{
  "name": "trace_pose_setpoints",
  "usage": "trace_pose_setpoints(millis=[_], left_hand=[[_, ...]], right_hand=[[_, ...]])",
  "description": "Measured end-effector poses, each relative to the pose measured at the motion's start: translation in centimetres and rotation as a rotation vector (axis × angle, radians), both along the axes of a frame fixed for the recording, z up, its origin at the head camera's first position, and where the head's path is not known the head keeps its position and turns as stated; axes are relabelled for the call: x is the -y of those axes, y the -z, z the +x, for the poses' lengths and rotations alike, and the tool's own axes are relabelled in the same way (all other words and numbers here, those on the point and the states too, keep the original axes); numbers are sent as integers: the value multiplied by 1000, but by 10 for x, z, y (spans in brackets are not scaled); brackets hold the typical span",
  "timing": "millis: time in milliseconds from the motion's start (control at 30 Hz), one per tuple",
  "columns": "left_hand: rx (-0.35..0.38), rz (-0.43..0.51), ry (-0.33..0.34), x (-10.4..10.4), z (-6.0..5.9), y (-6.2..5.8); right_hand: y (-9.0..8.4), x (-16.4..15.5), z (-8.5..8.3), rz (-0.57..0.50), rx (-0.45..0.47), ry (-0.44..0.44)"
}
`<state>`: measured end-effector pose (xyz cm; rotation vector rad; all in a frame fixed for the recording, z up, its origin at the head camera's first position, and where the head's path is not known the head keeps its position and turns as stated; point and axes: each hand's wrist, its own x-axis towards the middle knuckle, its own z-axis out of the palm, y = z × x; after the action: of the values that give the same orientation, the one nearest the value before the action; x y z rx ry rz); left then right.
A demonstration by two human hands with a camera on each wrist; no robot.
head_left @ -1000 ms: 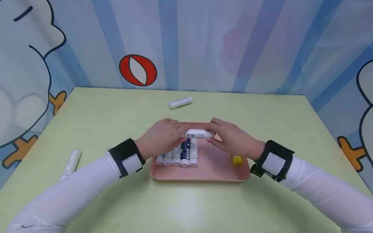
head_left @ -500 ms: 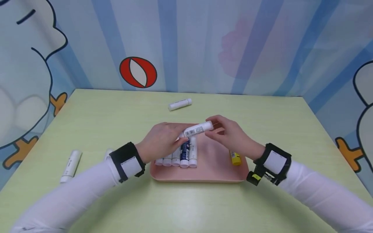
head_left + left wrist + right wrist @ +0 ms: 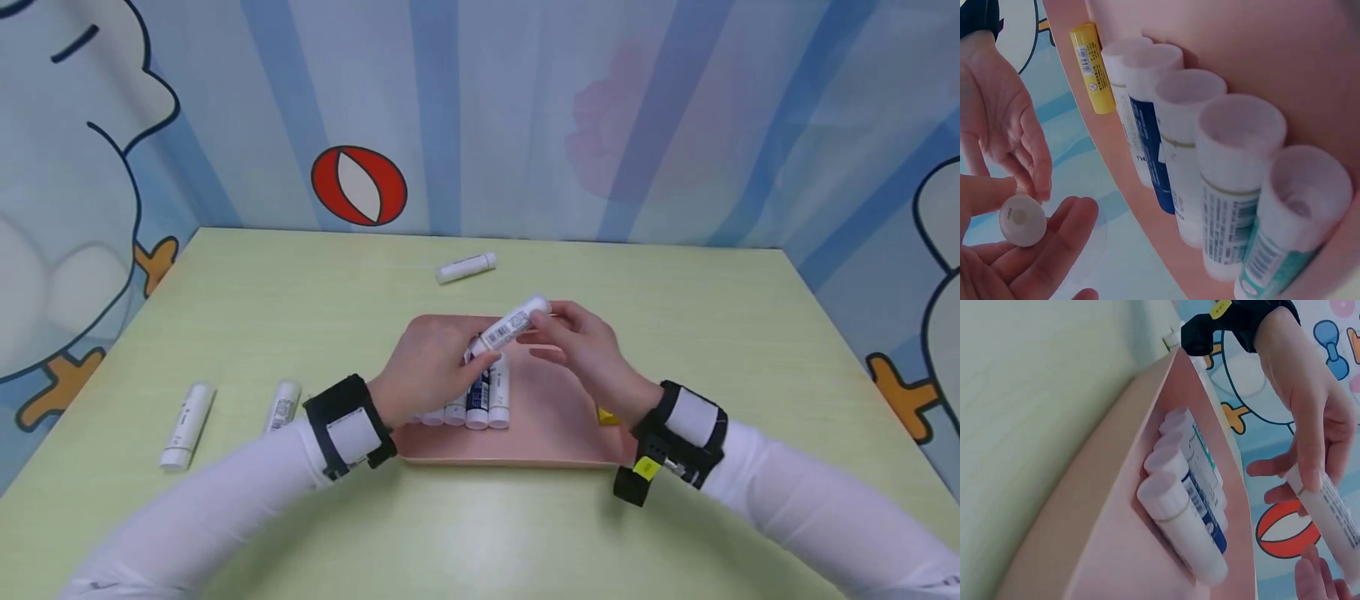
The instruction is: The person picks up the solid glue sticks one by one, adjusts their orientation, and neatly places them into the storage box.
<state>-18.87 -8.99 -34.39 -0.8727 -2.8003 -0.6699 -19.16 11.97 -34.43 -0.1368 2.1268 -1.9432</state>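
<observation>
My left hand (image 3: 431, 362) grips the lower end of a white glue stick (image 3: 510, 327), thumb in front, and holds it tilted up to the right above the pink tray (image 3: 555, 446). My right hand (image 3: 596, 354) is at the stick's upper end, its thumb tip overlapping the side and its fingers loosely extended. In the left wrist view the stick shows its round end. Several glue sticks lie side by side in the tray's left part, among them a dark blue one (image 3: 477, 396) and a green-labelled one (image 3: 1272, 250); my left hand partly covers this row.
A yellow glue stick (image 3: 1092, 69) lies at the tray's right side, mostly hidden by my right hand in the head view. On the table (image 3: 712, 333) lie white glue sticks: one at the back (image 3: 465, 267), one far left (image 3: 186, 427) and one beside my left sleeve (image 3: 282, 406).
The held glue stick has swung from level to tilted, its right end rising. My right hand has loosened from that end and turned, staying close. My left hand keeps its grip.
</observation>
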Motion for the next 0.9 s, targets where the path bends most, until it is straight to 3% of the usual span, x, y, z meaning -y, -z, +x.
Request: trace_pose_setpoints(millis=[300,633,767,900], left_hand=[[-104,-32,9,-7,4,-2],[-117,-27,13,-6,2,0],[-44,-38,10,-1,1,1],[80,-98,-50,14,2,0]], right_hand=[[0,8,6,-61,-1,137],[0,12,6,-86,19,168],[0,11,4,-60,14,165],[-1,5,-2,-4,-21,150]])
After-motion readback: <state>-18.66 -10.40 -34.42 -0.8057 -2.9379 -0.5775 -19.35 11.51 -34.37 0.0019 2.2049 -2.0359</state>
